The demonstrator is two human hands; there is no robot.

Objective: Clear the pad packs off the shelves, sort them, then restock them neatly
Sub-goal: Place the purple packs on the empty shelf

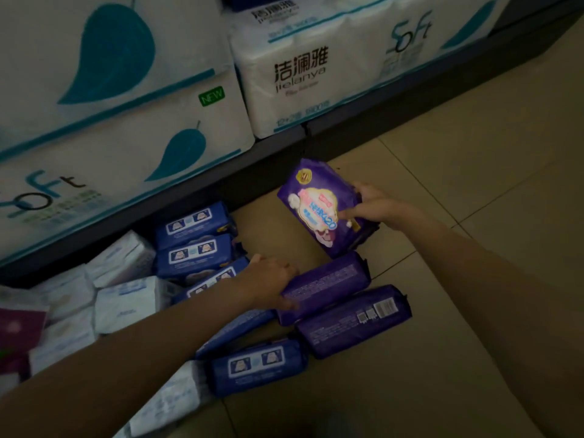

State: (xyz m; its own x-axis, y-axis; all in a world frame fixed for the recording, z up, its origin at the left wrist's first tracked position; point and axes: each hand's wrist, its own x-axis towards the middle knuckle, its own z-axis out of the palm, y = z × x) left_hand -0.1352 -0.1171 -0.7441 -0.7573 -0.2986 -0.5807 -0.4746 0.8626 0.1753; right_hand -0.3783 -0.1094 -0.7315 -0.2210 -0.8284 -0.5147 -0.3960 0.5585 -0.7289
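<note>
Right now my right hand (376,205) pinches a purple pad pack (319,205) at its right end, thumb laid across the printed front and the other fingers curled behind it; I hold the pack tilted, its face turned up toward me, above the cardboard sheet (278,229) on the floor. My left hand (268,279) rests on the near end of a second purple pack (328,286), fingers bent over its left edge, thumb side up; I cannot tell whether it truly grips or only presses. That pack lies on its side on the cardboard, and a third purple pack (354,320) lies just beside it toward me, barcode up, the two touching along their long sides. Left of my left arm a row of blue packs (196,241) runs along the cardboard, one more blue pack (257,365) lying closest to me. Farther left sits a heap of white packs (126,298), with a dark red pack (19,330) at the frame's edge. Behind all this the dark shelf edge (278,147) carries big white tissue bundles (300,67) printed with teal leaves. Beige floor tiles (474,137) spread out to the right.
</note>
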